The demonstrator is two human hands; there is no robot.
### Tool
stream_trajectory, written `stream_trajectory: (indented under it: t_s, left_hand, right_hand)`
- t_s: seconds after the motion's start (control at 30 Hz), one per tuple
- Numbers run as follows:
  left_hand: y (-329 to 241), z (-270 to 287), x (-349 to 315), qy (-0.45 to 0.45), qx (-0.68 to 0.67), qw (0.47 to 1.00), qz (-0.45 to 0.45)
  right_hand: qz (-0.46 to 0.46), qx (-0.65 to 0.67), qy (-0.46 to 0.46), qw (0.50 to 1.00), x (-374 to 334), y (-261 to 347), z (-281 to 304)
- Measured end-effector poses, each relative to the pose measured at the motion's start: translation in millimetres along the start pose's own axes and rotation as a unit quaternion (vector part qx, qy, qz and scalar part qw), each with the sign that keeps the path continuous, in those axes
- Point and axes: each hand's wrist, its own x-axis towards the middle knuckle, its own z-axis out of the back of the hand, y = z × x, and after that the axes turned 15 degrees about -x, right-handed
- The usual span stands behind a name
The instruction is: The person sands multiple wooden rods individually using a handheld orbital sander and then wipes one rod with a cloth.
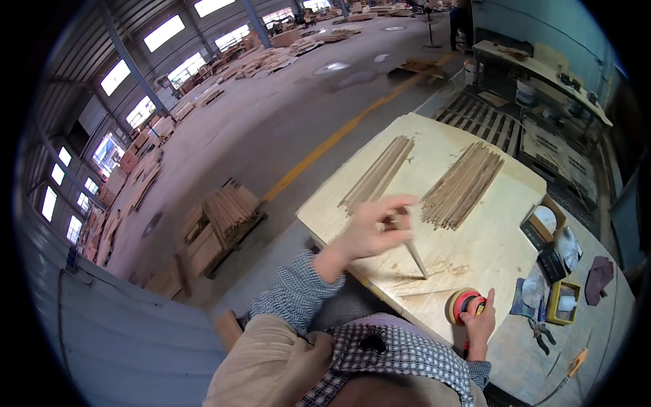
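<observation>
My left hand point(378, 227) is raised over the pale board point(502, 224), its fingers closed on a thin wooden strip point(416, 260). The strip slants down, its lower tip at or just above the board. My right hand point(480, 320) grips a red and black handheld sander point(463, 305) at the board's near edge. Beyond my hands lie two bundles of narrow wooden strips: a smaller one point(383, 169) at left, partly behind my left hand, and a wider one point(462, 186) to its right. A faint pale line beside the sander may be another strip; I cannot tell.
At the right stand an open carton with a white disc point(544, 218), a yellow box point(563, 302), pliers point(540, 335), a dark cloth point(599, 279) and an orange-handled tool point(577, 362). A loaded wood pallet point(224, 224) sits on the floor at left. A workbench point(542, 74) stands far right.
</observation>
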Motion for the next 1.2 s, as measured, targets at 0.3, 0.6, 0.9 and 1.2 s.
stream_trajectory:
  t_s: [0.3,0.6,0.9,1.2]
  left_hand:
    - [191,-124,-20,0.176,0.09,0.967,0.163]
    - [192,-88,-94,0.155,0.214,0.915,0.306]
    - [177,-34,-225,0.223,0.319,0.836,0.387]
    - [189,-13,-289,0.048,0.314,0.912,0.261]
  right_hand:
    - [0.04,-0.078,0.052,0.995,-13,-9,-14]
    - [0.026,-0.166,0.075,0.983,-14,2,-19]
    - [0.043,-0.161,0.053,0.985,-5,-5,-22]
    - [0.005,-0.127,0.07,0.989,21,8,-12]
